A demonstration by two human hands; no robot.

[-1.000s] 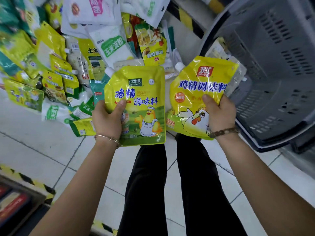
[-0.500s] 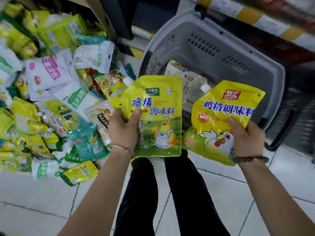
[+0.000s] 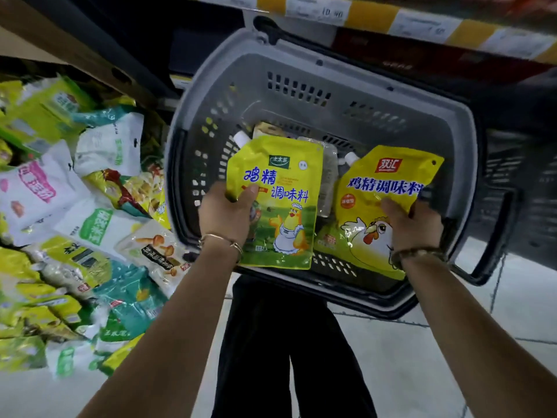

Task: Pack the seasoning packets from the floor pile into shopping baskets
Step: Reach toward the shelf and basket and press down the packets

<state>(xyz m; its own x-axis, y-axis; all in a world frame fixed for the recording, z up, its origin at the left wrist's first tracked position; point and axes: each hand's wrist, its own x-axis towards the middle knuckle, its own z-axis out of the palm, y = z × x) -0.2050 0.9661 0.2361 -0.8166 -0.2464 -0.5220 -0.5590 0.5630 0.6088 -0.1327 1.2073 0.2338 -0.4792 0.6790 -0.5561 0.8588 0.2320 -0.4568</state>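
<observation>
Over grey basket (image 3: 193, 122): left hand (image 3: 224, 217) grips green-yellow pouch (image 3: 280, 206); right hand (image 3: 413, 226) grips yellow pouch (image 3: 376, 188).

Illumination is dim and diffuse; specular highlights mark the glossy yellow hen-print pouch (image 3: 361, 206), while the yellow-green chick-print pouch (image 3: 280, 176) reads sharp. Motion blur smears the heap of green, yellow and white packets (image 3: 60, 236) at left, and wide-angle distortion bows the grey perforated plastic basket (image 3: 376, 86).
</observation>
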